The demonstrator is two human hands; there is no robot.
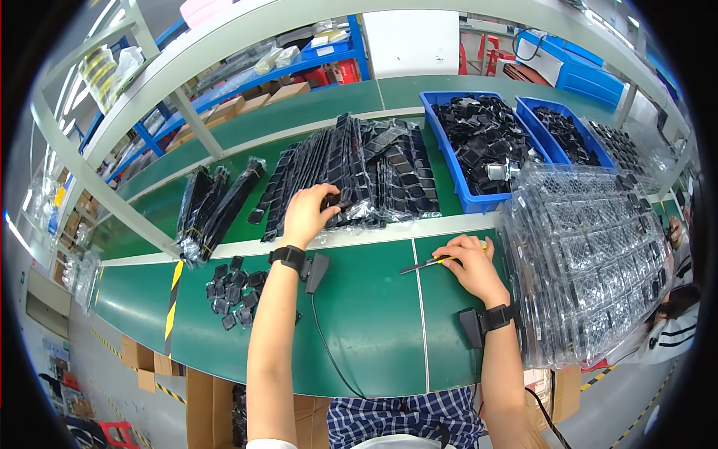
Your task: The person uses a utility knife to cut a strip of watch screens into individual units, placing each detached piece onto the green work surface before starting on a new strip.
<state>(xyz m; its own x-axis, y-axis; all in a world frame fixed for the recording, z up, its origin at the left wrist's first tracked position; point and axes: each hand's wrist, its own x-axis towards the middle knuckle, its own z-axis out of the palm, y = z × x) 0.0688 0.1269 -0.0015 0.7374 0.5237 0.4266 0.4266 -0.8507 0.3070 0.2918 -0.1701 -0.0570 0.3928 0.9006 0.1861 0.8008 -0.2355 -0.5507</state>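
My left hand (305, 215) reaches to the near edge of a broad heap of black square pieces in clear plastic strips (321, 161). Its thumb and fingers close round a small black piece (330, 201), partly hidden by the fingers. Over the green table, my right hand (473, 263) grips a slim yellow-and-black tool (430, 263) whose thin dark tip points left; I cannot tell its exact kind. Loose black square pieces (233, 292) lie scattered on the table beside my left forearm. Both wrists wear black straps with small black boxes, a cable running from the left one.
Blue bins (479, 200) of black pieces stand at the back right. Clear plastic trays (591, 254) are stacked high right of my right hand. Bundled black strips (224, 206) lie at left. A white frame post (123, 198) rises there. Another person's hand (677, 232) shows far right.
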